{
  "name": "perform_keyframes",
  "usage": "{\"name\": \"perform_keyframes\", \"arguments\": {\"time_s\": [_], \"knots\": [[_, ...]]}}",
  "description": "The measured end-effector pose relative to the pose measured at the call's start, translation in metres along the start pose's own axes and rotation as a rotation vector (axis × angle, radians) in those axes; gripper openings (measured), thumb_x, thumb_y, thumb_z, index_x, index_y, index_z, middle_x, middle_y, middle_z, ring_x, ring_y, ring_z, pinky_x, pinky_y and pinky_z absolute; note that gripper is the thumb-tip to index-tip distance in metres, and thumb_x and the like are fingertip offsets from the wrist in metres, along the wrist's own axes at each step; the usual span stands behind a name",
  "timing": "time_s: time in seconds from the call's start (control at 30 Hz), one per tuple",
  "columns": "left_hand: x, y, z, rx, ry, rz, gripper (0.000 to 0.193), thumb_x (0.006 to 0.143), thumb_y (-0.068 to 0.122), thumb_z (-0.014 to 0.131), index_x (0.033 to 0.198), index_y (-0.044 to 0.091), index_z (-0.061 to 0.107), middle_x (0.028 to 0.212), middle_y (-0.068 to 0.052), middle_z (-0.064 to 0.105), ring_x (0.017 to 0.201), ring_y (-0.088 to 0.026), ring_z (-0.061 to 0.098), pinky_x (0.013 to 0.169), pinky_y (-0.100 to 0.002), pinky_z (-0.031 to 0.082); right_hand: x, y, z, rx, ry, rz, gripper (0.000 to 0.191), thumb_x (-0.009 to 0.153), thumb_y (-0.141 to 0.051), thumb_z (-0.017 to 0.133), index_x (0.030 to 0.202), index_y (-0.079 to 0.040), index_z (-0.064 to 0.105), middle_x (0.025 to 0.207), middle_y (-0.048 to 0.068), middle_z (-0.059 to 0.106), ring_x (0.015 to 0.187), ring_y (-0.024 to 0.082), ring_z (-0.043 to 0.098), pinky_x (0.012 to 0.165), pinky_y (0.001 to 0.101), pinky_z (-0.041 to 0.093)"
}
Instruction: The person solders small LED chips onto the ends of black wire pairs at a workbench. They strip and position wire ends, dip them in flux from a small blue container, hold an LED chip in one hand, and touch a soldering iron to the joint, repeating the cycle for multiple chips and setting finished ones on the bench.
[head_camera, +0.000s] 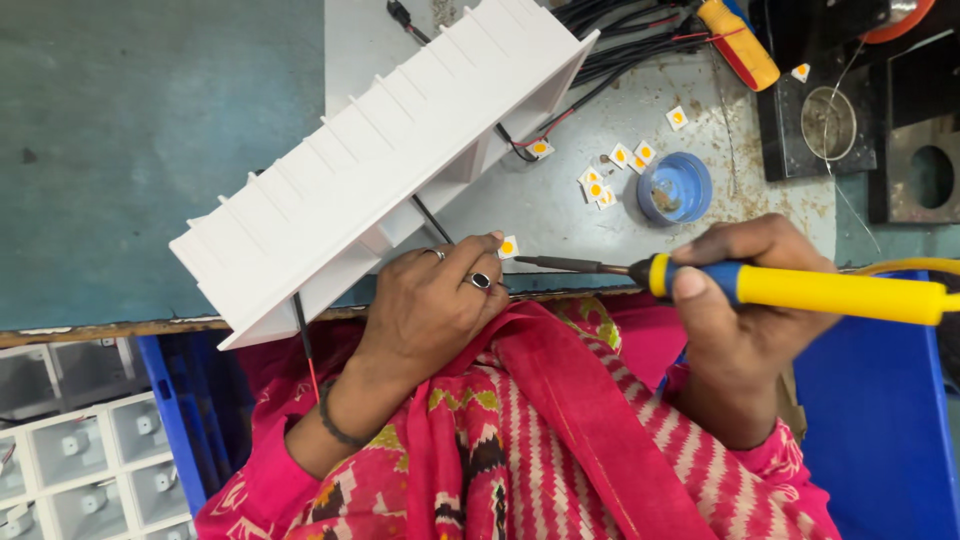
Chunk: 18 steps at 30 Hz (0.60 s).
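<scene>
My left hand (435, 300), wearing two rings and a dark wrist band, pinches a small white square chip with a yellow centre (508, 246) at the bench edge. My right hand (745, 300) grips a soldering iron with a yellow and blue handle (800, 288); its dark metal tip (560, 264) points left, close to the chip. A long white ribbed housing (380, 160) lies tilted across the bench just above my left hand, with black and red wires (305, 340) hanging under it.
Several more yellow-centred chips (610, 170) lie scattered by a small blue pot (675, 188). A bundle of black cables (620, 40), a second yellow-handled tool (740, 45) and a black stand (830, 120) sit at the back right. White housings fill a crate (80, 470) lower left; a blue bin (880, 420) is lower right.
</scene>
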<state>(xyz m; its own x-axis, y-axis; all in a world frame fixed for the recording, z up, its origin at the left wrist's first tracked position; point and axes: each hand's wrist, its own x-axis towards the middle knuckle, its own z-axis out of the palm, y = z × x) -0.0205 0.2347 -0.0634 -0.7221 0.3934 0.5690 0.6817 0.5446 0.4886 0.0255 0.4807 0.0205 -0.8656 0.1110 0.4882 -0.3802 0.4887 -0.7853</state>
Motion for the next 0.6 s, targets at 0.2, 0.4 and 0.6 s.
{"name": "perform_keyframes", "arguments": {"time_s": [0.2,0.4,0.6], "knots": [[-0.001,-0.002,0.0,-0.032,0.006,0.001,0.017,0.084,0.013,0.076,0.087,0.005,0.062,0.109,-0.006,0.069,0.078,-0.023,0.071,0.069,-0.038,0.057,-0.001,0.009,0.004,0.011,-0.088,0.012,0.025,0.105,-0.016,0.078,0.097,0.002,0.063,0.088,0.007,0.07,0.075,0.008,0.065,0.072,0.0179,0.053],[-0.002,-0.002,0.001,-0.033,0.002,-0.003,0.016,0.084,0.013,0.076,0.085,0.005,0.062,0.106,-0.006,0.069,0.076,-0.022,0.07,0.067,-0.038,0.056,-0.001,0.014,0.004,0.003,-0.104,-0.01,0.026,0.105,-0.018,0.078,0.097,0.002,0.063,0.089,0.007,0.07,0.077,0.009,0.067,0.074,0.0183,0.053],[-0.001,-0.001,0.0,-0.029,0.002,-0.019,0.016,0.083,0.013,0.077,0.084,0.005,0.063,0.103,-0.005,0.068,0.072,-0.023,0.069,0.063,-0.038,0.054,0.002,0.008,0.006,-0.019,-0.135,-0.009,0.025,0.104,-0.019,0.077,0.097,0.002,0.064,0.088,0.008,0.071,0.077,0.009,0.068,0.074,0.0186,0.054]]}}
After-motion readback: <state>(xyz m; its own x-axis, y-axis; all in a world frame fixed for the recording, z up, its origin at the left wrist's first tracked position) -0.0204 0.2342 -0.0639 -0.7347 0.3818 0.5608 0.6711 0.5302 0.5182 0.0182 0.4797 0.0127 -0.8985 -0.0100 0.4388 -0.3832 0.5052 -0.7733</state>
